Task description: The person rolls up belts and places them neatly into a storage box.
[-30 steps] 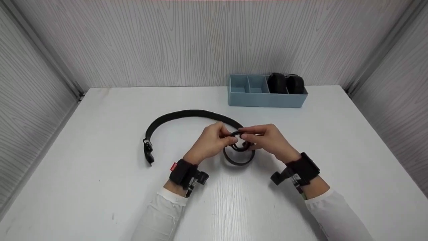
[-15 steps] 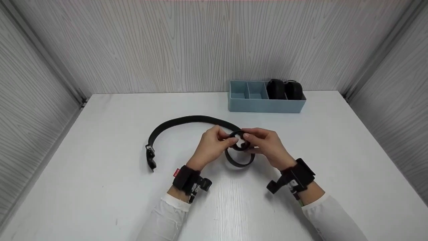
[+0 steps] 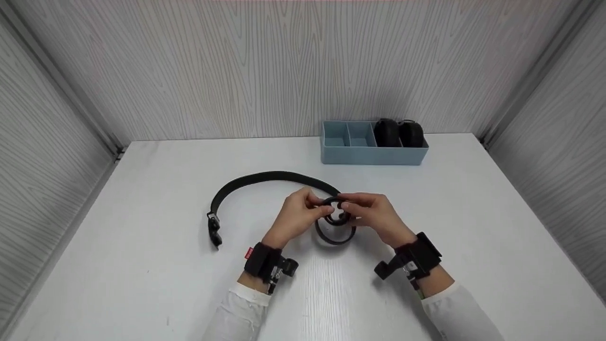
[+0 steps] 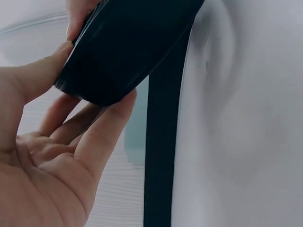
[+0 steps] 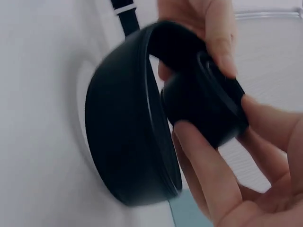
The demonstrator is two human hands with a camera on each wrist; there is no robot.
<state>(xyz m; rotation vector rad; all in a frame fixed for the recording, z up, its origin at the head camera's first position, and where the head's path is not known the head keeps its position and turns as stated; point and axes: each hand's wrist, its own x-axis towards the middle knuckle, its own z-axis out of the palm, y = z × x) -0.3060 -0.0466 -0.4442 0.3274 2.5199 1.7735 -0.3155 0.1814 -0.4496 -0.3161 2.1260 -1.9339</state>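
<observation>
Both my hands over the bench (image 3: 142, 227), left hand (image 3: 296, 215) and right hand (image 3: 376, 215) each in a pinching grip on the coiled end of the black belt (image 3: 335, 218), its tail lying flat.

A white table (image 3: 142, 265) carries everything here. A black belt (image 3: 265, 179) lies across its middle, the buckle end (image 3: 214, 229) at the left and the other end wound into a coil. A blue divided tray (image 3: 374, 154) sits at the back edge.
</observation>
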